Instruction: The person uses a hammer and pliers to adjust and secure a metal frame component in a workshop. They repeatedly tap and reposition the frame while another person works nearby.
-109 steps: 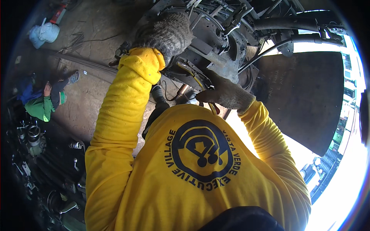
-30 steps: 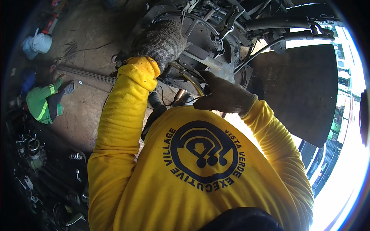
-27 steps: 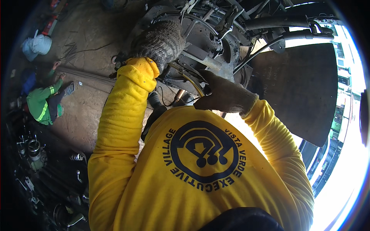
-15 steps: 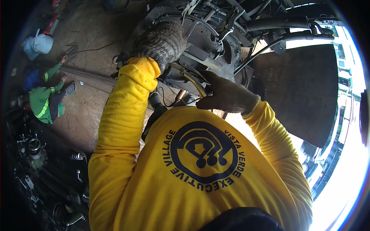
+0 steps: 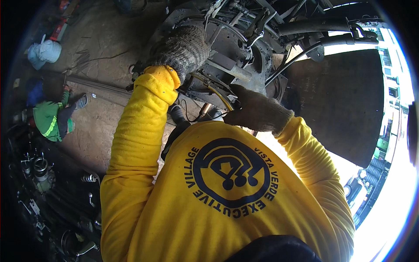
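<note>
My left hand (image 5: pixel 185 48), in a grey-brown knitted glove, is against the near left part of a dark metal machine assembly (image 5: pixel 235 72). Its back is rounded, the fingers curled down and away; whatever is inside them is hidden. My right hand (image 5: pixel 262 109), gloved too, hovers at the near right side of the assembly. Its thumb stands apart from its fingers, and I see no grip on anything. A yellow strip or tube (image 5: pixel 220 96) runs slantwise from near my left wrist to the gap between that thumb and fingers. Whether they touch is unclear.
A large dark metal sheet (image 5: pixel 336 102) stands at the right. On the left, a person in green (image 5: pixel 47 118) is low on the floor, near a bundle of thin rods (image 5: pixel 100 84) and a pale bag (image 5: pixel 43 52). Dark machine parts (image 5: pixel 41 168) lie at lower left.
My hands stay almost in place. The person in green has drawn their arms in from the rods. A vehicle has come into sight at the right edge, beyond the metal sheet.
</note>
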A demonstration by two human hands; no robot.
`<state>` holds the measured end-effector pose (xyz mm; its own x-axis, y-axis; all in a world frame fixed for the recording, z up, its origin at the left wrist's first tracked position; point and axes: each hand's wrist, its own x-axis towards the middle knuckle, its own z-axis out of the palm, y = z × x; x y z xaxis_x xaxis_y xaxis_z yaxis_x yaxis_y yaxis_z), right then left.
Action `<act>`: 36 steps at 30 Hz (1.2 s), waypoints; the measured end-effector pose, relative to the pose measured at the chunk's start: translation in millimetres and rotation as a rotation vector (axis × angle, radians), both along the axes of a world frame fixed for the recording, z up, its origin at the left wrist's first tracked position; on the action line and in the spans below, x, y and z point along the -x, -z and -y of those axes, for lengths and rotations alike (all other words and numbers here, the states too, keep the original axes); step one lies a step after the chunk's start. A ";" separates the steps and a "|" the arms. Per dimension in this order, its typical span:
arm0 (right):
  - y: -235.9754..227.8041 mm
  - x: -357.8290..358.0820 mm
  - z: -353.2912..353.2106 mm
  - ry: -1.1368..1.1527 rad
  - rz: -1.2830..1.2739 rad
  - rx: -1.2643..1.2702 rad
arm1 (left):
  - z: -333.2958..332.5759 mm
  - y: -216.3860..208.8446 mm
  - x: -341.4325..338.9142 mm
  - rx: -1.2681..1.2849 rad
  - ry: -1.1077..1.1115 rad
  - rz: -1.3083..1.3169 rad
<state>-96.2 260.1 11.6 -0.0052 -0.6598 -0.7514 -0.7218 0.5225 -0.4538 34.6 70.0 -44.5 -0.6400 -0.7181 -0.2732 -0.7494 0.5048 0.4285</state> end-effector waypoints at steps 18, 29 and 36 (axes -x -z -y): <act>22.2 6.7 -7.9 -0.057 -0.071 0.146 | -4.9 -0.4 -3.2 0.002 -0.063 0.031; 29.1 16.3 -9.4 0.047 0.039 0.157 | -8.6 -28.6 -0.9 -0.048 -0.090 0.071; 30.3 13.3 -10.5 0.110 0.094 0.168 | -49.8 -56.3 -47.1 0.122 -0.002 -0.422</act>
